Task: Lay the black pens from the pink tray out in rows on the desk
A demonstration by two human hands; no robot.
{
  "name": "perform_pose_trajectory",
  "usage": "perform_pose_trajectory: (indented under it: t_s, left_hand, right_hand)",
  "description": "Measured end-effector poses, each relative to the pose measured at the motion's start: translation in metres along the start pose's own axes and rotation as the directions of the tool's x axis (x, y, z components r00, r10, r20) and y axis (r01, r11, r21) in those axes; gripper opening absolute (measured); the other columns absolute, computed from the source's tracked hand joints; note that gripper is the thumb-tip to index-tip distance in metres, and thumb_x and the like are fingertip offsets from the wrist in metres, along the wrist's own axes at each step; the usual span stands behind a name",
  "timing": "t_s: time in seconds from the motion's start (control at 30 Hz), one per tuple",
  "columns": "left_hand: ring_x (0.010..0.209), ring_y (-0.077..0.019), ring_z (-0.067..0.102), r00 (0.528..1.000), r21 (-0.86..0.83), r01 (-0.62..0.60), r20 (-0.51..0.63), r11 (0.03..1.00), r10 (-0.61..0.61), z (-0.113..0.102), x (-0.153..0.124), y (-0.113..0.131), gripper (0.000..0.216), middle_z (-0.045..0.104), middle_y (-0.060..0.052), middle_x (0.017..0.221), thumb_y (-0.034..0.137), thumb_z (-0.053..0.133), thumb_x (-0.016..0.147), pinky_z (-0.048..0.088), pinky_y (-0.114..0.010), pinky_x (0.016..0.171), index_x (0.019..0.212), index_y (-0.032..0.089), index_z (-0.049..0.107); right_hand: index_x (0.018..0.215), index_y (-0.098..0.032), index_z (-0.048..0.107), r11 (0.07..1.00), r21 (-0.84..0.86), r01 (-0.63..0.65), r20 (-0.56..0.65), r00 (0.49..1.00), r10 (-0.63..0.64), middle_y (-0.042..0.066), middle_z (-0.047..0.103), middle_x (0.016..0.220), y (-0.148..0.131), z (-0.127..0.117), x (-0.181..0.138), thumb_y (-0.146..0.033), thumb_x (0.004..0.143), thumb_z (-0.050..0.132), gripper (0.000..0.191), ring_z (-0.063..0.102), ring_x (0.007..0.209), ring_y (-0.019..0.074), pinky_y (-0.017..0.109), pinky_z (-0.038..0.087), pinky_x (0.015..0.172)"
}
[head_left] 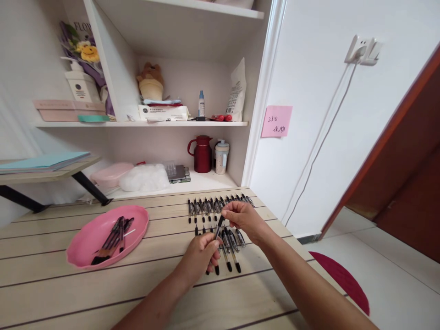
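From where I stand, the person has one black pen point(219, 228) up off the table point(240, 298), held slantwise between both hands just above the laid-out pens. The left hand point(202, 256) is closed around the pen's lower end, fingers curled in with the thumb on top. The right hand point(242, 220) pinches the upper end with its fingertips drawn together. Gripping both ends like that looks like a way to keep a thin, slippery barrel steady while working at one end, though I can't make out whether the cap is on or off. Beneath the hands lies a nearer row point(231, 247) of pens, side by side with their tips toward the person and partly hidden by the left hand. Beyond the right hand, a far row of pens point(213, 206) lies parallel to it along the back edge. The even spacing suggests they are set down one at a time so that each can be seen and counted. Well off to the left, a pink tray point(74, 256) holds a bundle of loose pens point(113, 236) lying across one another, apart from the tidy rows. On the shelf behind stands a red jug point(202, 155), and a pink note point(277, 121) is stuck to the wall, both well out of reach of the hands.
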State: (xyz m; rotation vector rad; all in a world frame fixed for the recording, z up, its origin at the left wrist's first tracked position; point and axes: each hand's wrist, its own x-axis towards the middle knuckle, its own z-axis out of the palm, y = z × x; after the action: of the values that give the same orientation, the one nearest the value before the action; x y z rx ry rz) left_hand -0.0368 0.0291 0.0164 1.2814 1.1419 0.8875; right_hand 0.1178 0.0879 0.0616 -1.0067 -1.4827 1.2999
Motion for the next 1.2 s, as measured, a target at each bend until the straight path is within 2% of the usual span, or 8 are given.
perform_pose_trajectory:
  t_s: [0.2,0.37,0.5,0.63,0.77,0.93,1.07,1.2]
  left_hand:
    - [0.048,-0.0083,0.049,1.000,0.028,-0.012,-0.020,1.000,0.013,-0.002,0.001,0.000,0.027,0.052,0.001,0.057,0.034,0.046,0.073,0.033,-0.016,0.039,0.087,0.014,0.057]
    - [0.047,-0.0086,0.049,0.999,0.038,-0.008,-0.039,0.999,0.009,-0.002,0.002,-0.002,0.024,0.052,0.002,0.055,0.033,0.046,0.072,0.032,-0.016,0.039,0.083,0.015,0.057]
    - [0.047,-0.0086,0.049,0.999,0.053,-0.019,-0.041,0.998,0.022,-0.002,0.004,-0.005,0.024,0.052,0.001,0.056,0.036,0.048,0.072,0.032,-0.016,0.038,0.080,0.015,0.057]
    - [0.046,-0.0089,0.049,0.999,0.085,-0.031,-0.032,0.996,0.034,-0.003,0.005,-0.006,0.025,0.052,0.001,0.055,0.037,0.048,0.071,0.032,-0.016,0.037,0.079,0.015,0.056]
    - [0.046,-0.0092,0.047,0.997,0.128,-0.039,-0.058,0.991,0.047,-0.004,0.005,-0.005,0.026,0.051,0.002,0.055,0.037,0.047,0.072,0.032,-0.016,0.037,0.081,0.015,0.057]
    - [0.048,-0.0103,0.047,0.984,0.245,-0.111,-0.108,0.963,0.141,-0.008,0.005,-0.001,0.025,0.050,0.002,0.056,0.036,0.045,0.074,0.032,-0.019,0.042,0.080,0.017,0.059]
    - [0.050,-0.0117,0.047,0.962,0.374,-0.169,-0.138,0.912,0.235,-0.013,0.004,0.006,0.026,0.052,0.001,0.056,0.036,0.043,0.076,0.032,-0.021,0.047,0.078,0.018,0.061]
    - [0.053,-0.0127,0.048,0.942,0.492,-0.229,-0.105,0.840,0.319,-0.016,0.001,0.010,0.025,0.053,0.000,0.060,0.035,0.040,0.078,0.032,-0.021,0.050,0.078,0.019,0.060]
  right_hand:
    - [0.078,-0.016,0.060,0.996,0.086,0.007,0.064,0.998,-0.013,-0.003,0.054,0.062,0.004,0.001,0.002,-0.041,0.060,0.066,0.030,0.044,0.048,0.0056,0.020,0.026,0.042]
    - [0.064,-0.016,0.055,0.995,0.098,0.028,-0.029,0.999,-0.026,-0.006,0.047,0.051,0.011,0.005,0.003,-0.038,0.053,0.071,0.029,0.040,0.045,0.0054,0.020,0.029,0.044]
    - [0.078,-0.017,0.059,0.983,0.178,-0.043,0.078,0.997,0.030,-0.004,0.053,0.061,0.013,0.006,0.002,-0.040,0.057,0.069,0.033,0.042,0.047,0.0056,0.020,0.027,0.042]
    - [0.062,-0.016,0.054,0.979,0.201,-0.038,-0.019,0.999,0.043,-0.007,0.045,0.047,0.019,0.007,0.002,-0.036,0.053,0.072,0.028,0.035,0.041,0.0040,0.019,0.022,0.040]
    - [0.077,-0.018,0.057,0.964,0.255,-0.079,0.029,0.997,0.074,-0.006,0.048,0.054,0.022,0.007,0.001,-0.034,0.057,0.070,0.028,0.039,0.043,0.0047,0.018,0.021,0.039]
    - [0.067,-0.016,0.056,0.945,0.326,0.007,-0.059,0.998,0.012,-0.007,0.043,0.049,0.023,0.008,0.002,-0.031,0.057,0.071,0.024,0.033,0.041,0.0027,0.018,0.020,0.039]
    - [0.078,-0.018,0.059,0.938,0.346,0.009,-0.028,1.000,0.001,-0.006,0.047,0.055,0.023,0.011,0.004,-0.031,0.059,0.069,0.025,0.035,0.042,0.0030,0.018,0.020,0.038]
    - [0.066,-0.017,0.055,0.937,0.348,0.022,-0.051,0.999,-0.004,-0.008,0.042,0.048,0.024,0.011,0.005,-0.030,0.058,0.070,0.022,0.033,0.040,0.0024,0.018,0.019,0.038]
